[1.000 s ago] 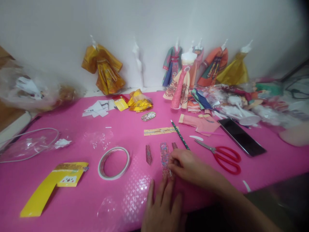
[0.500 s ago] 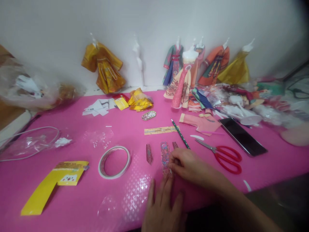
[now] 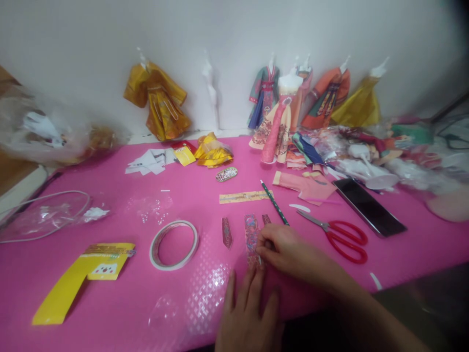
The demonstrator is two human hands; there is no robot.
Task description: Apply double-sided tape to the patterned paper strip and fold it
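A narrow patterned fabric strip point(image 3: 251, 230) lies on the pink tabletop point(image 3: 120, 298) in front of me. My left hand point(image 3: 246, 310) rests flat with its fingers spread, the fingertips on the strip's near end. Over the strip's right edge, my right hand point(image 3: 280, 248) has thumb and forefinger pinched together; what sits between them, if anything, is too small to make out. To the left lies a dark red pointed fabric piece point(image 3: 227, 233). A similar small piece point(image 3: 266, 219) is partly hidden behind my right hand.
Red-handled scissors point(image 3: 346, 239), a phone point(image 3: 370, 208) and a green pencil point(image 3: 274, 203) lie to the right. A tape roll point(image 3: 174, 245) and yellow packaging point(image 3: 69, 283) are on the left. Dressed doll mannequins point(image 3: 266, 98) stand along the wall, near a pile of plastic-wrapped items point(image 3: 366, 156).
Both hands stay in almost the same place over the patterned strip. The view has shifted very slightly; nothing else visibly differs.
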